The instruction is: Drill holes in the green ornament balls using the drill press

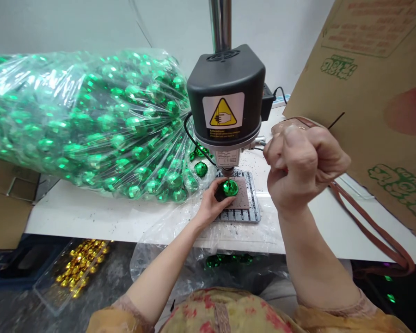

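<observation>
My left hand (213, 201) pinches a shiny green faceted ball ornament (230, 188) between thumb and fingers. The ball sits on a brown pad over the slotted metal base (254, 215) of a small bench drill press (225, 88), directly under its chuck (228, 171). To the right of the machine's head, my right hand (298, 162) is closed in a fist at the drill press lever (260, 142); most of the lever is hidden by the fingers. A brown strap (370, 226) passes behind this fist and hangs down to the right.
A large clear bag (90, 125) of green balls fills the left side, with a loose green ball (200, 169) near the base. Cardboard (374, 120) leans at right. Gold balls (83, 263) lie in a clear bin below. Dark specks dot the white table (100, 217).
</observation>
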A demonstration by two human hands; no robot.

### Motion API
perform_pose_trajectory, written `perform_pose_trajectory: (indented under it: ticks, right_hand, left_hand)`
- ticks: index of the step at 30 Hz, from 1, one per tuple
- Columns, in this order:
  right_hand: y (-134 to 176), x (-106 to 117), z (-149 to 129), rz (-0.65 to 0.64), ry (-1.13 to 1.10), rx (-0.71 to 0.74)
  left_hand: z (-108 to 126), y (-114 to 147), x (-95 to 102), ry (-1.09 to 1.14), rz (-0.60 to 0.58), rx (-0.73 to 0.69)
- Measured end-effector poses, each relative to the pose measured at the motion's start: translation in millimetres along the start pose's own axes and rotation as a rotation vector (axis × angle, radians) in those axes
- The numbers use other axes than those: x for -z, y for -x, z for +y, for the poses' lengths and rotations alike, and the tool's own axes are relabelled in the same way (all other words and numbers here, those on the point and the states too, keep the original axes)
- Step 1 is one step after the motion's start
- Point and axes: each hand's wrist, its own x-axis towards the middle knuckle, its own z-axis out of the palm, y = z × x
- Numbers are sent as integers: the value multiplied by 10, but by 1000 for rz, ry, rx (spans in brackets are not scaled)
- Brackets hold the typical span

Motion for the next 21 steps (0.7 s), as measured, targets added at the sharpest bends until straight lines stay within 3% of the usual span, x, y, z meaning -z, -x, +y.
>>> perform_pose_trajectory:
  ticks: [21]
  right_hand:
    - [263, 155, 97, -37, -45, 127]
  left_hand:
    - [23, 8, 1, 12, 2, -23]
